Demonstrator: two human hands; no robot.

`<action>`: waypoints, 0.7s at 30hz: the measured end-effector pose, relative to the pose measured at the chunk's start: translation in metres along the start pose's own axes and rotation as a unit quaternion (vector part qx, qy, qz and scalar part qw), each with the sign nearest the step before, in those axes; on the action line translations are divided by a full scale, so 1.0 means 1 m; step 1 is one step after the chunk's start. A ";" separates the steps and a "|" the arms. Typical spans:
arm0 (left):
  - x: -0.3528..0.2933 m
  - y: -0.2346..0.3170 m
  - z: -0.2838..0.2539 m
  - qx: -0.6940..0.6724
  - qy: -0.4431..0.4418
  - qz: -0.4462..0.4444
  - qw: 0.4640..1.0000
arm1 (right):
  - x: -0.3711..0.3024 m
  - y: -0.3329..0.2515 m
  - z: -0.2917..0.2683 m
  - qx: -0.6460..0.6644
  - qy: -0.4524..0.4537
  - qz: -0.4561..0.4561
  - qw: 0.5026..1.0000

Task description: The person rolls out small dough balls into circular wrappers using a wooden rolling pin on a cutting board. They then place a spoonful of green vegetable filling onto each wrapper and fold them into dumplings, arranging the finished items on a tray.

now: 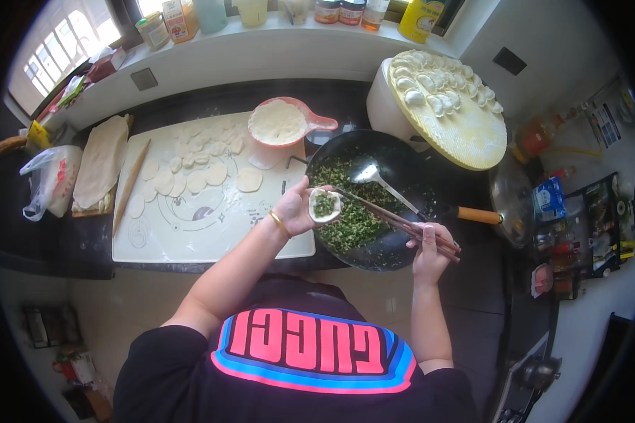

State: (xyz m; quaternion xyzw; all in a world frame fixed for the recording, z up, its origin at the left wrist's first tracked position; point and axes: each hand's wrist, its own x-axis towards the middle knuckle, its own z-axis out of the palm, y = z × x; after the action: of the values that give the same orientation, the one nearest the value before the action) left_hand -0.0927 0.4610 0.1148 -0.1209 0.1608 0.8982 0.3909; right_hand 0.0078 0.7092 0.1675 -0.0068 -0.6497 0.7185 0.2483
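A round dumpling wrapper (324, 206) with green chopped filling in its middle lies on the fingers of my left hand (291, 211), over the wok's left side. My right hand (432, 254) is closed round a pair of brown chopsticks (400, 222), whose tips reach toward the wrapper. Beneath both hands, the dark wok (382, 261) contains more chopped green filling (353, 234). A metal spoon (365, 173) rests in it, its handle slanting to the lower right. Left of the wok, several flat dough rounds (196, 180) lie on a floured white mat (261, 236).
A pink-rimmed bowl of flour (278, 124) stands at the mat's far right corner. The thin rolling pin (130, 187) lies along its left edge, beside a dough sheet (100, 163). At far right, a round yellow tray (481, 144) bears several dumplings. The wok's wooden handle (480, 215) juts right.
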 end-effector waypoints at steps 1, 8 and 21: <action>0.000 0.000 0.002 0.005 0.001 0.002 1.000 | -0.001 0.000 0.000 -0.002 -0.012 0.006 1.000; -0.002 0.001 0.004 -0.002 0.012 0.012 1.000 | -0.003 0.003 0.006 -0.002 -0.016 0.066 0.998; -0.022 0.020 -0.009 -0.026 0.022 0.040 0.999 | 0.007 0.095 0.006 0.011 0.116 0.258 0.959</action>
State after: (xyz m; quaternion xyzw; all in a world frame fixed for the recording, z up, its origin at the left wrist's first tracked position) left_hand -0.0924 0.4300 0.1177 -0.1445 0.1510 0.9140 0.3478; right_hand -0.0331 0.7032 0.0817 -0.2550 -0.5849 0.7592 0.1285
